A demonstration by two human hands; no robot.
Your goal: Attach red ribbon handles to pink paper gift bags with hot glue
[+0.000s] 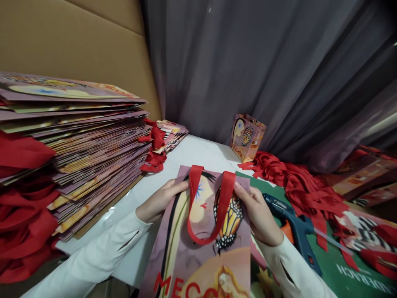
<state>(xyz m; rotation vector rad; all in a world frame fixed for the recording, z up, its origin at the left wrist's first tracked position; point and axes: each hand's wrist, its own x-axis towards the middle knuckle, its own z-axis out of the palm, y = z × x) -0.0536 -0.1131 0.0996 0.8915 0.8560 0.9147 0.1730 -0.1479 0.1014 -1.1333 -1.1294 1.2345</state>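
Observation:
A flat illustrated paper gift bag (176, 248) with a painted face, a butterfly and red lettering is held up in front of me. Its red ribbon handle (204, 241) hangs down in a loop over the front. My left hand (164, 198) grips the bag's upper left edge, thumb on the front and fingers hidden behind. On the upper right, my right hand (260, 213) holds the other edge, its thumb close to the ribbon. Just right of that hand, a dark blue glue gun (291, 219) lies on a green printed sheet (330, 271), with a clear glue stick in its back.
A tall stack of flat bags (102, 153) with red ribbons (27, 231) rises at the left. A small upright bag (248, 136) stands on the white table (201, 153) by the grey curtain (223, 70). Piled red ribbons (297, 186) lie at the right. Cardboard (93, 45) stands behind.

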